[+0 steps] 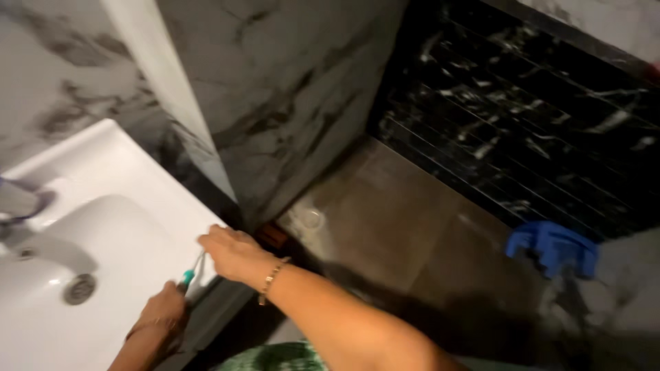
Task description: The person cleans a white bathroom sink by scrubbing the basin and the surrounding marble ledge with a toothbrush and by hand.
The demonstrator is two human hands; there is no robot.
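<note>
The toothbrush (191, 271) is held over the front rim of the white sink (130, 172). The left hand (163, 312) has its fingers clamped on the teal handle; the right hand (230, 252) pinches the pale head end. The item appears light, stiff and slim, likely slippery when wet; grip the handle. The sink is smooth, glossy and rounded, with a metal drain (80, 288). The walls are veined marble.

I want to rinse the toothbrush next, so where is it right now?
In the head view, lower left, the toothbrush sits over the front edge of the white sink, held between the left hand and right hand.
</note>
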